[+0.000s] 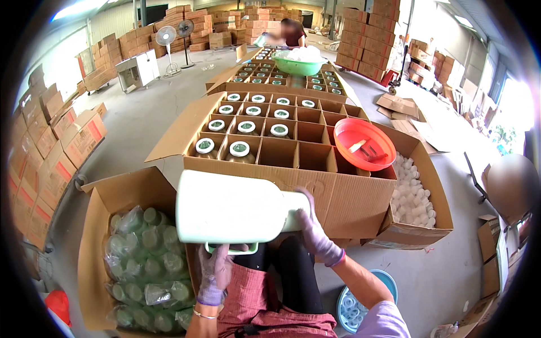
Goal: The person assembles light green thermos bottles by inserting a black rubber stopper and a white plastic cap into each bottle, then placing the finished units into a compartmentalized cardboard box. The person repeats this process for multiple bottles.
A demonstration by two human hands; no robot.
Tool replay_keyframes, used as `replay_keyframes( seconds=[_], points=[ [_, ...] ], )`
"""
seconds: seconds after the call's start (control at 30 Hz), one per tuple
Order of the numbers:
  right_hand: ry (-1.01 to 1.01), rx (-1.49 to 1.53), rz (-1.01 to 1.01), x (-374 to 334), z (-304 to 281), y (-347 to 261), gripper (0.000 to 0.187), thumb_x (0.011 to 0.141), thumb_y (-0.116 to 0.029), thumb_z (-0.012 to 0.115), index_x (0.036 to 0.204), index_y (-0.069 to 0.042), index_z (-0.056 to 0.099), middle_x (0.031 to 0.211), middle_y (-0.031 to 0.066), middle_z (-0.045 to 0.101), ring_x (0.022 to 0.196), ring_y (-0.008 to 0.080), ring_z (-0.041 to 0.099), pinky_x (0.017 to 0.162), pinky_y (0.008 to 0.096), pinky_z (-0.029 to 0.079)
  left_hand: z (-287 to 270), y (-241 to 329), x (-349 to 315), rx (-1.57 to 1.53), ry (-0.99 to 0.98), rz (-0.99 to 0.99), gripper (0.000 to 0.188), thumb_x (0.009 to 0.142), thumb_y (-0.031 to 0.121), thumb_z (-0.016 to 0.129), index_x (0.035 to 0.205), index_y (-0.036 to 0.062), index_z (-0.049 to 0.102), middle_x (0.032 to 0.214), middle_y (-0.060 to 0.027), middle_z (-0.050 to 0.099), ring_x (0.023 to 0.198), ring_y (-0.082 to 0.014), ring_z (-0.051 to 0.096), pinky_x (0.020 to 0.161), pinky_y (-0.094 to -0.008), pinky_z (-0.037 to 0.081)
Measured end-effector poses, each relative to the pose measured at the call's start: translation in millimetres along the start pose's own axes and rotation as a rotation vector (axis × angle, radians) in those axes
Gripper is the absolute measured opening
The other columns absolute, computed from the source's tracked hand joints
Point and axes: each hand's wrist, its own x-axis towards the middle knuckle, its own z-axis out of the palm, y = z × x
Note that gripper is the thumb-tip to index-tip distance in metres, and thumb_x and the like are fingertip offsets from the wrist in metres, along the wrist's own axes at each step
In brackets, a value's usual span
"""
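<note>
Head view: I see a large pale green jug (231, 207) lying on its side across the lap, just in front of the near wall of the divided carton (338, 197). Its neck points to the right and its handle faces down. My right hand (315, 231), in a purple glove, is wrapped around the neck end of the jug, fingers curled over the top. My left hand (215, 273), also gloved, is under the jug body with fingers closed on the handle.

Beyond the jug, the divided carton holds capped jars (239, 149) in its left and far cells; the near right cells are vacant. An orange bowl (363, 143) rests on the carton's right edge. A box of white caps (414, 194) stands to the right. A box of bagged empty jars (143, 265) stands to the left, on the floor.
</note>
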Motion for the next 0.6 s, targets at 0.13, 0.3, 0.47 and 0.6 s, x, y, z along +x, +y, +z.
replay_keyframes(
  seconds=[0.13, 0.3, 0.47, 0.6],
  points=[
    [-0.306, 0.194, 0.458, 12.0, -44.3, 19.3, 0.067, 0.097, -0.051, 0.050, 0.142, -0.001, 0.046, 0.136, 0.0134, 0.057, 0.123, 0.0207, 0.055, 0.102, 0.0353, 0.046, -13.5, 38.0, 19.7, 0.207, -0.350, 0.096, 0.047, 0.090, 0.024, 0.066, 0.132, 0.0072, 0.056, 0.134, -0.0173, 0.057, 0.124, -0.0329, 0.055, 0.108, -0.0486, 0.041],
    [-0.506, -0.328, 0.372, 38.2, -47.3, -3.5, 0.056, 0.095, -0.039, 0.058, 0.138, -0.003, 0.052, 0.126, 0.0121, 0.062, 0.116, 0.0215, 0.058, 0.102, 0.0340, 0.046, -24.1, -13.5, 3.2, 0.873, -0.582, 0.664, 0.056, 0.084, 0.022, 0.071, 0.136, 0.0091, 0.055, 0.148, -0.0238, 0.041, 0.132, -0.0393, 0.048, 0.107, -0.0430, 0.045],
    [-0.783, -0.936, 0.066, 7.1, -18.6, 22.2, 0.061, 0.087, -0.044, 0.068, 0.137, -0.012, 0.053, 0.128, 0.0189, 0.056, 0.120, 0.0333, 0.055, 0.105, 0.0428, 0.044, -32.7, -55.6, -59.3, 0.827, -0.643, 0.215, 0.059, 0.092, 0.028, 0.066, 0.144, 0.0095, 0.046, 0.128, -0.0166, 0.059, 0.110, -0.0249, 0.062, 0.089, -0.0338, 0.054],
    [-0.910, -0.821, -0.083, -21.7, 1.3, 49.4, 0.061, 0.089, -0.045, 0.064, 0.137, -0.010, 0.052, 0.124, 0.0188, 0.057, 0.120, 0.0343, 0.054, 0.105, 0.0431, 0.043, -41.1, -70.7, -96.7, 0.299, -0.464, -0.583, 0.062, 0.096, 0.036, 0.061, 0.148, 0.0103, 0.041, 0.124, -0.0118, 0.063, 0.108, -0.0202, 0.062, 0.087, -0.0354, 0.055]
  ],
)
